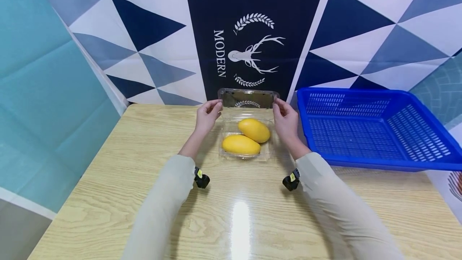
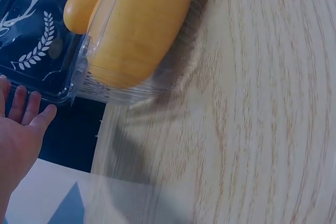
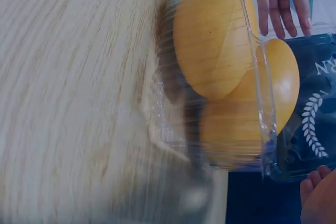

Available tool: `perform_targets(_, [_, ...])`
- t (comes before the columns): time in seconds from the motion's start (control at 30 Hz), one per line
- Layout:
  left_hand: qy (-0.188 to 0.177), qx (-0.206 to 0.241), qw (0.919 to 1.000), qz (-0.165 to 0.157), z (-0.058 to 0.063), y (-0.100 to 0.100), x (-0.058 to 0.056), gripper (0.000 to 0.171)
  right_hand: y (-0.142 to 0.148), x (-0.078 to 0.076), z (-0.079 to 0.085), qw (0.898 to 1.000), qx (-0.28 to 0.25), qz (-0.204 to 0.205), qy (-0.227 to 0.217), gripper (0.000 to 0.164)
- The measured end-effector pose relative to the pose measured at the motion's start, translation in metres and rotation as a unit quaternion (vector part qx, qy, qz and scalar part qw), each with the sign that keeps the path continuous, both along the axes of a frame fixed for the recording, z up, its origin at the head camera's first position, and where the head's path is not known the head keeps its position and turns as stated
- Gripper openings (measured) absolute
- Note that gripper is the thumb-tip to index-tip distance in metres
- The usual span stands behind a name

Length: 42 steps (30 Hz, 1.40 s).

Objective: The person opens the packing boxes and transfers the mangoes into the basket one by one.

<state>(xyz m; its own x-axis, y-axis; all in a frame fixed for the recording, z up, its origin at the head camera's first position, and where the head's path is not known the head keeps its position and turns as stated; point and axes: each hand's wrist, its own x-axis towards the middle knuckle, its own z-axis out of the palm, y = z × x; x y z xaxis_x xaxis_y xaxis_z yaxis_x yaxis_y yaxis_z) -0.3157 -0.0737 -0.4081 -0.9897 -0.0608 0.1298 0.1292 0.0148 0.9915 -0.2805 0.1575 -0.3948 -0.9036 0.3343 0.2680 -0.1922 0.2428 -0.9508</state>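
Note:
A clear plastic clamshell box (image 1: 265, 156) lies on the table with its lid (image 1: 249, 98) raised at the back, near the wall. Two yellow mangoes sit in the base: the front mango (image 1: 241, 144) lies crosswise, while the rear mango (image 1: 254, 130) is tilted against it. At the lid's left edge, my left hand (image 1: 206, 117) pinches the plastic with its fingertips. My right hand (image 1: 286, 121) holds the opposite edge between thumb and fingers. The right wrist view shows both mangoes through the ribbed side of the box, with the right fingers (image 3: 311, 183) by the lid's corner.
A blue plastic basket (image 1: 361, 163) stands right of the box, close to my right forearm. Behind the wooden table (image 1: 119, 179) hangs a patterned cloth (image 1: 151, 31) with a deer print. Each wrist carries a small black camera (image 1: 201, 179).

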Motion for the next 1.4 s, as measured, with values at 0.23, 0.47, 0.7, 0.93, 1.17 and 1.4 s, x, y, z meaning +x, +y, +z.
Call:
perform_targets(0.23, [-0.030,0.016,0.9994,0.000,-0.003,0.002,-0.004,0.029,-0.001,-0.004,-0.005,1.000,-0.008,-0.016,-0.020,0.030])
perform_targets(0.47, [-0.049,0.014,0.9987,0.001,-0.007,0.003,-0.006,0.027,-0.004,-0.008,-0.006,0.999,-0.005,-0.027,-0.021,0.028])
perform_targets(0.7, [-0.046,0.010,0.9989,-0.001,-0.009,0.002,-0.007,0.028,-0.004,-0.011,-0.010,0.999,0.000,-0.033,-0.035,0.027])
perform_targets(0.93, [-0.053,0.007,0.9986,0.001,-0.011,0.000,-0.007,0.026,-0.005,-0.013,-0.012,0.998,0.004,-0.033,-0.055,0.026])
perform_targets(1.17, [-0.060,0.006,0.9982,0.003,-0.011,0.000,-0.007,0.029,-0.005,-0.014,-0.010,0.996,0.008,-0.033,-0.081,0.027])
perform_targets(1.4, [-0.071,-0.001,0.9974,0.005,-0.012,0.001,-0.005,0.028,-0.005,-0.013,-0.011,0.995,0.010,-0.037,-0.096,0.028])
